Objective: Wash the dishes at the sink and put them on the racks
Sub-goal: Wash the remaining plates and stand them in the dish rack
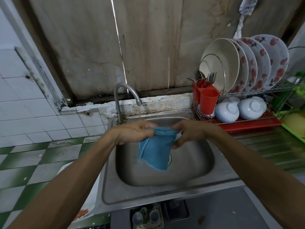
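In left hand [134,133] pinch, cloth [155,149] hangs.

The sink [198,162] basin lies open below; faucet [125,93] behind, rack [247,119] right.

I see both hands over the steel sink [165,192]: the left hand [132,133] and the right hand [189,133] each pinch a top corner of a blue cloth [155,151], which hangs into the basin. Water runs from the tap [127,93]. Plates [247,63] stand upright in the rack [257,117], bowls [239,109] upturned beneath, beside a red cutlery holder [205,97].
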